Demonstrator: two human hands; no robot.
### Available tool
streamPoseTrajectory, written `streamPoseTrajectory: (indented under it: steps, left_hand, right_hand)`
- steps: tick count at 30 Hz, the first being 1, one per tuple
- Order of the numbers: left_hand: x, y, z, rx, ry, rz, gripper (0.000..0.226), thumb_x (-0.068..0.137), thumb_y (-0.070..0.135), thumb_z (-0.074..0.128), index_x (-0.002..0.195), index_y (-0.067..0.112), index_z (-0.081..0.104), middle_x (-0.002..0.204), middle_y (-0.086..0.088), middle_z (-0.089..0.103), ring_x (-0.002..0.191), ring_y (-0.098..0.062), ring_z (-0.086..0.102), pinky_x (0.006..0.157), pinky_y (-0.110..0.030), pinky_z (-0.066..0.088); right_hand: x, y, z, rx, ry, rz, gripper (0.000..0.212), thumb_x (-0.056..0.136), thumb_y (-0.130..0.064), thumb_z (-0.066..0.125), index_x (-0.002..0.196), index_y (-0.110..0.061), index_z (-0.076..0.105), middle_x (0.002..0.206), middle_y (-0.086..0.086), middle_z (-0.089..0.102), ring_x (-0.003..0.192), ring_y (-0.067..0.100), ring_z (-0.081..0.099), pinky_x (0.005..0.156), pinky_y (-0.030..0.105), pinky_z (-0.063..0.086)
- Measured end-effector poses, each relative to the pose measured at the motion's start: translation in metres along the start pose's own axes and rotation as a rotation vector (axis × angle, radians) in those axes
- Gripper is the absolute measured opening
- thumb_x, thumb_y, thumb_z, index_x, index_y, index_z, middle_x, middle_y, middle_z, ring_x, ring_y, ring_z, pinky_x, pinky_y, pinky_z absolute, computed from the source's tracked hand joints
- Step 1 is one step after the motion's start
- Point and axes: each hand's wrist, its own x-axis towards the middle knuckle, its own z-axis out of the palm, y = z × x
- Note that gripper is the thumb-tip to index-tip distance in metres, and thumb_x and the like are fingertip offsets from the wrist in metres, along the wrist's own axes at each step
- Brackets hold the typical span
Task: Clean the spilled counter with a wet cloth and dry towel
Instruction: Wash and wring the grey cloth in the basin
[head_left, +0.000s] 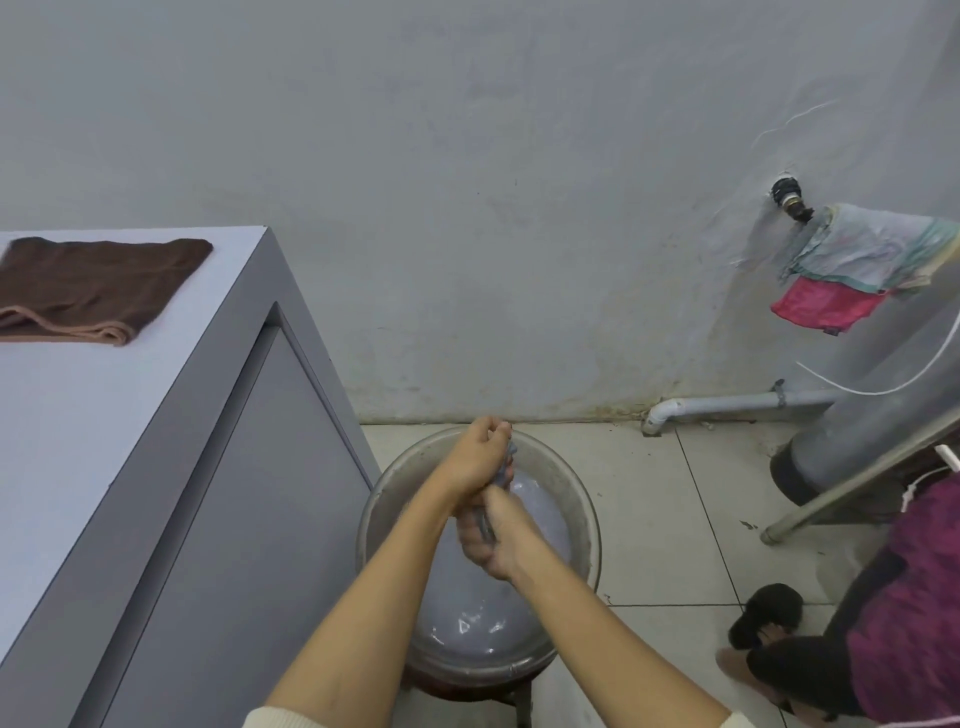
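You are wringing the wet cloth (498, 480) over the basin (584, 499) of water on the floor, so the step in hand looks like preparing the cloth, not yet wiping. Your left hand (475, 457) is gripping the upper end of the twisted cloth and your right hand (491, 540) is gripping the lower end, both grips curled tight round it with only a sliver of bluish fabric showing between the fingers. The counter (93, 415) is standing just to your left, and the brown dry towel (88, 288) is lying folded on its far part, well apart from your hands. No spill is plainly showing on the counter from here. Next, you are likely needing to finish the twist until dripping stops, then carry the cloth up and left onto the counter.
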Motion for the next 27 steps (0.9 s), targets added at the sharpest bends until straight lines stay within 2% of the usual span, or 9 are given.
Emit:
streamPoseTrajectory:
  steps: [6, 9, 13, 16, 19, 21, 23, 24, 27]
  left_hand:
    - [0.006, -0.017, 0.007, 0.434, 0.310, 0.198, 0.021, 0.102, 0.026, 0.027, 0.092, 0.010, 0.036, 0.081, -0.016, 0.059, 0.075, -0.035, 0.060, 0.069, -0.043, 0.050]
    - [-0.001, -0.022, 0.009, 0.367, 0.329, 0.256, 0.020, 0.102, 0.030, 0.029, 0.103, 0.011, 0.036, 0.076, -0.012, 0.058, 0.069, -0.030, 0.061, 0.064, -0.039, 0.051]
    - [-0.018, -0.018, -0.009, 0.600, 0.182, 0.568, 0.041, 0.102, 0.034, 0.029, 0.140, 0.021, 0.027, 0.088, -0.003, 0.060, 0.080, -0.021, 0.061, 0.067, -0.034, 0.048]
    - [-0.020, -0.026, -0.030, 1.097, 0.040, 0.986, 0.059, 0.083, 0.006, 0.044, 0.140, 0.020, 0.036, 0.135, -0.005, 0.049, 0.122, -0.020, 0.046, 0.094, -0.039, 0.047]
    - [-0.012, -0.045, -0.037, 1.496, -0.036, 1.147, 0.074, 0.073, 0.001, 0.058, 0.139, 0.023, 0.035, 0.156, -0.002, 0.023, 0.141, -0.027, 0.028, 0.106, -0.040, 0.038]
    - [-0.011, -0.049, -0.034, 1.499, -0.026, 1.202, 0.052, 0.082, 0.012, 0.059, 0.130, 0.022, 0.045, 0.148, -0.002, 0.038, 0.131, -0.028, 0.043, 0.098, -0.038, 0.044]
    - [-0.008, -0.045, -0.033, 1.519, 0.026, 1.224, 0.027, 0.075, 0.013, 0.069, 0.100, 0.018, 0.060, 0.105, -0.002, 0.064, 0.087, -0.024, 0.061, 0.061, -0.031, 0.050]
    - [-0.008, -0.039, -0.031, 1.571, 0.038, 1.159, 0.025, 0.067, 0.011, 0.075, 0.085, 0.016, 0.060, 0.084, -0.001, 0.062, 0.068, -0.021, 0.059, 0.045, -0.026, 0.040]
    - [-0.013, -0.016, -0.023, 1.713, -0.025, 0.746, 0.012, 0.080, 0.010, 0.064, 0.090, 0.011, 0.057, 0.087, -0.005, 0.063, 0.072, -0.027, 0.064, 0.049, -0.029, 0.031]
  right_hand:
    - [0.020, 0.011, -0.005, -0.484, 0.210, -0.320, 0.031, 0.089, -0.001, 0.041, 0.060, -0.011, 0.044, 0.047, 0.004, 0.043, 0.039, 0.012, 0.035, 0.040, 0.018, 0.023]
    - [0.020, 0.008, -0.011, -0.632, 0.219, -0.318, 0.028, 0.093, -0.009, 0.041, 0.066, -0.014, 0.048, 0.052, 0.004, 0.046, 0.042, 0.013, 0.037, 0.040, 0.020, 0.025]
    - [0.008, -0.020, -0.032, -0.532, 0.006, -0.084, 0.028, 0.089, -0.009, 0.042, 0.063, -0.017, 0.045, 0.046, -0.001, 0.037, 0.035, 0.008, 0.025, 0.035, 0.016, 0.015]
    - [0.007, -0.035, -0.051, -0.461, -0.213, 0.128, 0.033, 0.082, 0.000, 0.047, 0.057, -0.019, 0.038, 0.044, -0.005, 0.029, 0.031, 0.005, 0.020, 0.032, 0.015, 0.009]
    - [0.003, -0.039, -0.057, -0.504, -0.423, 0.258, 0.040, 0.085, -0.002, 0.048, 0.050, -0.020, 0.041, 0.042, -0.006, 0.034, 0.030, 0.003, 0.025, 0.032, 0.014, 0.010]
    - [-0.003, -0.037, -0.052, -0.625, -0.496, 0.271, 0.042, 0.087, -0.005, 0.051, 0.049, -0.021, 0.041, 0.042, -0.007, 0.035, 0.030, 0.002, 0.025, 0.031, 0.013, 0.012]
    - [-0.004, -0.031, -0.045, -0.735, -0.427, 0.196, 0.042, 0.085, -0.006, 0.056, 0.051, -0.022, 0.039, 0.042, -0.006, 0.033, 0.030, 0.003, 0.023, 0.031, 0.014, 0.014]
    - [-0.004, -0.028, -0.041, -0.776, -0.339, 0.123, 0.040, 0.083, -0.005, 0.058, 0.052, -0.022, 0.039, 0.042, -0.005, 0.033, 0.031, 0.005, 0.023, 0.032, 0.016, 0.014]
    - [0.002, -0.018, -0.034, -0.881, -0.005, -0.143, 0.026, 0.074, -0.002, 0.061, 0.060, -0.017, 0.046, 0.047, 0.001, 0.040, 0.036, 0.010, 0.028, 0.038, 0.019, 0.020]
